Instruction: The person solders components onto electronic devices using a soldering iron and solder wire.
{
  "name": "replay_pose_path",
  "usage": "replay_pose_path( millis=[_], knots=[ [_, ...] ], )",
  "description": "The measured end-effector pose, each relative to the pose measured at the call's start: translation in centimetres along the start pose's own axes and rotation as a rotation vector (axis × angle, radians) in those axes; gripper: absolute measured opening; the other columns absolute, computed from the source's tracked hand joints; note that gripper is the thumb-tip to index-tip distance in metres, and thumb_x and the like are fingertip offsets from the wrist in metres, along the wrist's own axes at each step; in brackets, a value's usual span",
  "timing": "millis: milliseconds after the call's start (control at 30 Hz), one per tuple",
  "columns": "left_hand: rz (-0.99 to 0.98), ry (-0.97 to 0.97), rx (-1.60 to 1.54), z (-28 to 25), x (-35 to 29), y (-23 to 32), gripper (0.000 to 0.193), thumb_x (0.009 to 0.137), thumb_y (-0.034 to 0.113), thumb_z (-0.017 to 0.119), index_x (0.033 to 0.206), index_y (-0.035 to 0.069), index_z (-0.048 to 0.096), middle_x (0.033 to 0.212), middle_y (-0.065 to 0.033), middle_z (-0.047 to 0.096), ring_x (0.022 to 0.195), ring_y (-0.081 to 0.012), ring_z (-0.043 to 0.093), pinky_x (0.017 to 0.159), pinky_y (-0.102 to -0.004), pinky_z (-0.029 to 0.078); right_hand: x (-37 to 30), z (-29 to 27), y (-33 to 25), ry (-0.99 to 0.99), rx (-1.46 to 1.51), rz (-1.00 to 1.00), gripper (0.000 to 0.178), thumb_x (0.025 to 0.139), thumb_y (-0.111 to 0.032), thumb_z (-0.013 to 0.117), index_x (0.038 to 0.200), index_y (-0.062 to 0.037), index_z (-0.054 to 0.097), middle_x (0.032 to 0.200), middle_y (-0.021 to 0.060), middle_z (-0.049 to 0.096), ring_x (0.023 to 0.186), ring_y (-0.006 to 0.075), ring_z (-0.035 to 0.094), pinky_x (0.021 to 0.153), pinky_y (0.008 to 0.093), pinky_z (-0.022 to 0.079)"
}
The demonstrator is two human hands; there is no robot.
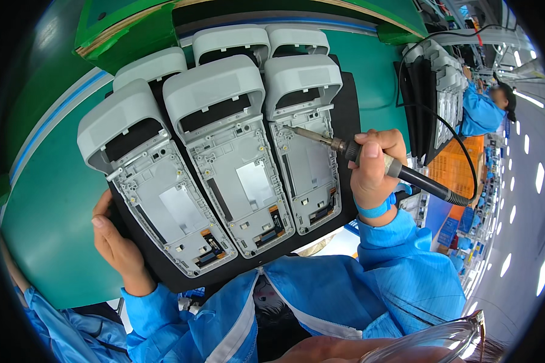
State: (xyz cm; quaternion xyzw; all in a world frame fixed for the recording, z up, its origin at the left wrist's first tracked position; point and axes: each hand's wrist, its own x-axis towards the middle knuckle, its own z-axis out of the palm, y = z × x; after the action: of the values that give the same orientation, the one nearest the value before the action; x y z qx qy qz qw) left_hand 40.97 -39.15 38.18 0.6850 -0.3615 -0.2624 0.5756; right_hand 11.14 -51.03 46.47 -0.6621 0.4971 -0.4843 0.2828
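Note:
My right hand (pixel 372 166) grips a soldering iron (pixel 381 163) with a black handle and cord. Its metal tip touches the upper left of the rightmost grey device housing (pixel 306 148). My left hand (pixel 116 239) holds the left edge of a black tray (pixel 345 115) that carries several open grey plastic housings in rows. The middle housing (pixel 233 157) and the left housing (pixel 148 181) show bare inner frames with small circuit parts near their lower ends. A blue strap circles my right wrist.
A green workbench (pixel 48 212) lies under the tray. Another black tray of grey housings (pixel 436 91) stands at the right. An orange crate (pixel 460 166) sits beyond it. A person in a blue coat (pixel 484 109) works at the far right.

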Motion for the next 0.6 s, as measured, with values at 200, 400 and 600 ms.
replay_pose_path(
  millis=[200,400,600],
  knots=[
    [-0.005,-0.002,-0.024,-0.03,0.04,-0.01,0.050,0.093,0.033,0.024,0.105,-0.008,0.050,0.100,-0.0170,0.055,0.094,-0.0214,0.051,0.087,-0.0318,0.035,-0.12,-0.14,0.00,-0.015,-0.033,0.000,0.028,0.080,-0.029,0.055,0.075,-0.0036,0.046,0.059,0.0039,0.045,0.043,0.0062,0.037,0.040,0.0191,0.030],
    [-0.008,-0.003,0.005,0.00,0.05,0.19,0.051,0.093,0.033,0.024,0.105,-0.008,0.050,0.099,-0.0173,0.055,0.094,-0.0216,0.051,0.086,-0.0317,0.036,-0.31,-0.76,-0.05,-0.054,0.046,0.038,0.013,0.076,-0.012,0.058,0.075,-0.0019,0.049,0.072,0.0102,0.059,0.061,0.0099,0.050,0.058,0.0246,0.043],
    [-0.004,-0.010,0.020,0.05,0.04,0.43,0.052,0.093,0.034,0.024,0.104,-0.008,0.050,0.098,-0.0177,0.055,0.092,-0.0216,0.052,0.085,-0.0315,0.037,-0.25,-0.73,-0.15,-0.073,0.037,0.023,0.013,0.076,-0.011,0.058,0.075,-0.0019,0.049,0.071,0.0105,0.059,0.060,0.0098,0.050,0.056,0.0245,0.043]
  ],
)
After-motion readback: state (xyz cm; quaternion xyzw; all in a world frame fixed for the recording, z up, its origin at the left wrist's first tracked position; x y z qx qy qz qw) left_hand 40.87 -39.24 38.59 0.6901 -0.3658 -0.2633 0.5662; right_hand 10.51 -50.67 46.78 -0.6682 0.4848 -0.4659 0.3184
